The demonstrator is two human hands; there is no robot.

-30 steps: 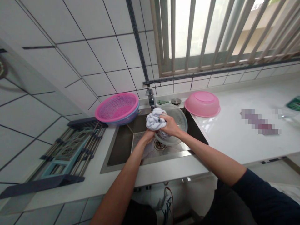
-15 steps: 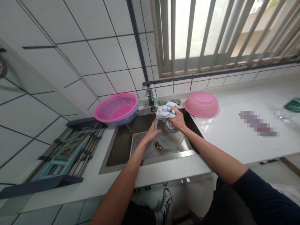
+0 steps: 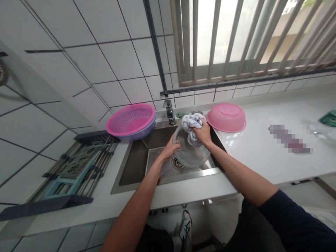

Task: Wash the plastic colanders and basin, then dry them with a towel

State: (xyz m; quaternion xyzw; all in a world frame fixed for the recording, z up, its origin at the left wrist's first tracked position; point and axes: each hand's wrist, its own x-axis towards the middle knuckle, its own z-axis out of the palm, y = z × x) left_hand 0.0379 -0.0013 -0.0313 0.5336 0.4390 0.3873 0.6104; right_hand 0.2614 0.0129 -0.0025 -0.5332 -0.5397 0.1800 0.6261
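Observation:
Over the steel sink (image 3: 131, 168), my left hand (image 3: 171, 148) grips the left rim of a clear, round basin (image 3: 193, 157), its thumb on the inner side. The basin is tilted, with its inside partly showing. My right hand (image 3: 203, 133) is closed on a bunched white and grey cloth (image 3: 193, 122), which lies against the basin's upper right part and hangs partly inside it. The cloth hides much of the basin's far rim. The drain (image 3: 177, 162) shows below, beside the basin's left edge.
A faucet (image 3: 169, 112) rises behind the sink. Stacked pink and blue baskets (image 3: 131, 120) stand at the back left, above a folded rack (image 3: 76, 168). An upturned pink basin (image 3: 226, 118) touches the right edge. A blurred object (image 3: 290, 139) lies on the right counter.
My right hand and the cloth have moved slightly right along the basin. More of the basin's left rim and inside shows. My left hand keeps its grip.

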